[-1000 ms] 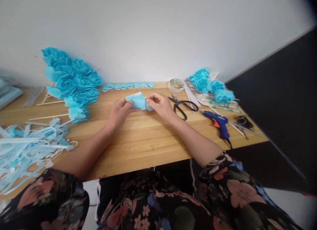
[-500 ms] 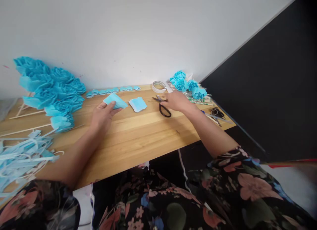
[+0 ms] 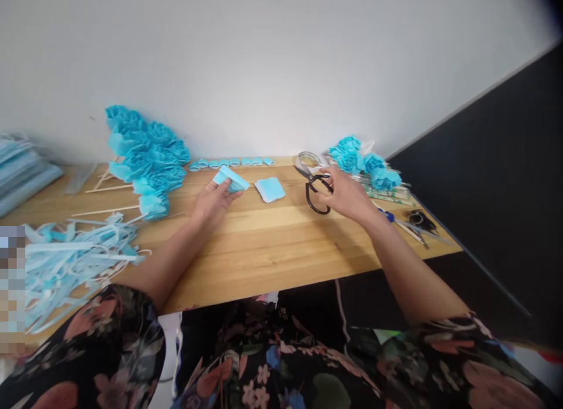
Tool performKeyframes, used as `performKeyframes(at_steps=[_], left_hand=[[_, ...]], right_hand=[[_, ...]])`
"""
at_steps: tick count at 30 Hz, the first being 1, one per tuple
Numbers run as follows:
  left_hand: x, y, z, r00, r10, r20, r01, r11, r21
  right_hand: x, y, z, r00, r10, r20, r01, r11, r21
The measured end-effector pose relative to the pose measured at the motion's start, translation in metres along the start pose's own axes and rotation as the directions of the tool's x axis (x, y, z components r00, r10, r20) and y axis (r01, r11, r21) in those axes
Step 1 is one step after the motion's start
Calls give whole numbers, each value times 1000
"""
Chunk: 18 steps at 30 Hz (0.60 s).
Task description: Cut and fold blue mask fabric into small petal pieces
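My left hand pinches a folded piece of light blue fabric, thumb on top, a little above the table. Black-handled scissors are in my right hand, held by the handle loops, with the blades pointing away toward the tape roll. Between my hands a squarish stack of blue fabric pieces lies flat on the wooden table. Behind it, a row of small folded blue pieces runs along the wall.
Blue fabric flowers on sticks lie at left, with a heap of cut strips and loops nearer me. Face masks sit far left. At right are a tape roll, more blue flowers and a dark bundle.
The scissors were on the table under my right hand; now they are lifted in it. The view has shifted left, so the face masks now show. The left hand still holds its fabric piece.
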<state>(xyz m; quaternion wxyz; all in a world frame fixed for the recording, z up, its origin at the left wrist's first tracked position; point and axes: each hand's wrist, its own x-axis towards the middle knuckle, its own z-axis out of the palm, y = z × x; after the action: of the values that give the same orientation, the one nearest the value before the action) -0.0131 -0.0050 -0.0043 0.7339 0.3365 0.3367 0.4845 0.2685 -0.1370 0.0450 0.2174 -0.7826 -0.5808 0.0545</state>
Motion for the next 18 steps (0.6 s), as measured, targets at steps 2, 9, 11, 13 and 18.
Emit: performKeyframes(at_steps=[2, 9, 11, 13, 18], left_hand=[[2, 1, -1, 999, -45, -6, 45, 998, -42], [5, 9, -2, 988, -157, -13, 153, 974, -166], [6, 13, -2, 986, -166, -28, 158, 970, -183], [6, 16, -2, 985, -169, -40, 159, 969, -189], [10, 16, -4, 984, -169, -53, 156, 970, -187]], right_hand=[[-2, -11, 0, 993, -25, 113, -27, 898, 440], [-13, -62, 33, 786, -428, 447, -358, 276, 892], [-10, -69, 37, 746, -460, 481, -402, 265, 876], [-4, -73, 36, 717, -469, 516, -427, 289, 857], [2, -79, 35, 678, -480, 556, -448, 329, 831]])
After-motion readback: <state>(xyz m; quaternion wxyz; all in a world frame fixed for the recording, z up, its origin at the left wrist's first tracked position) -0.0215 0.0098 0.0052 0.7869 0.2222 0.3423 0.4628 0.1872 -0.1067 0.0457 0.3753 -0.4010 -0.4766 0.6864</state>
